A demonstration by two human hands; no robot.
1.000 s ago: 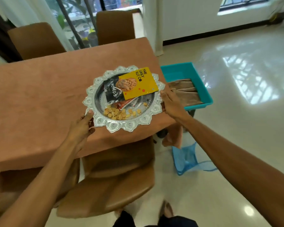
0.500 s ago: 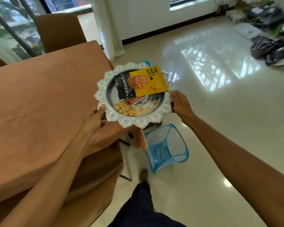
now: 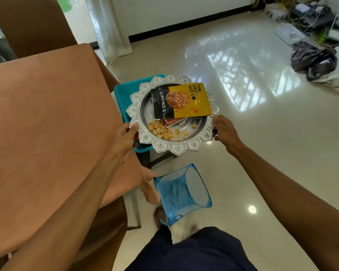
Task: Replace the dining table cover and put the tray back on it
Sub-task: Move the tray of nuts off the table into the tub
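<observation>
Terracotta cloth, the table cover, filled the left half of the frame, lying smooth over the dining table with its edge hanging down at the right side. At the upper left a brown chair stood behind the table. The left hand reached across the cover's right edge and grasped the tray by its left rim, thumb on top; the fingers underneath were hidden. A teal tub sat just beside the table, partly hidden under the tray.

The tray, silver with a scalloped, embossed border, was at the centre of the frame, held level in the air past the table's right edge and not resting on the cover. A yellow and black almond pouch lay across its upper half, a small reddish sachet peeked out below it, and pale nut shells were scattered along the lower left of the dish. Below the tray, a blue mesh basket stood on the glossy floor. The right hand gripped the tray's right rim, thumb at the edge and fingers curled beneath. In the upper right corner lay a heap of bags and cables.
</observation>
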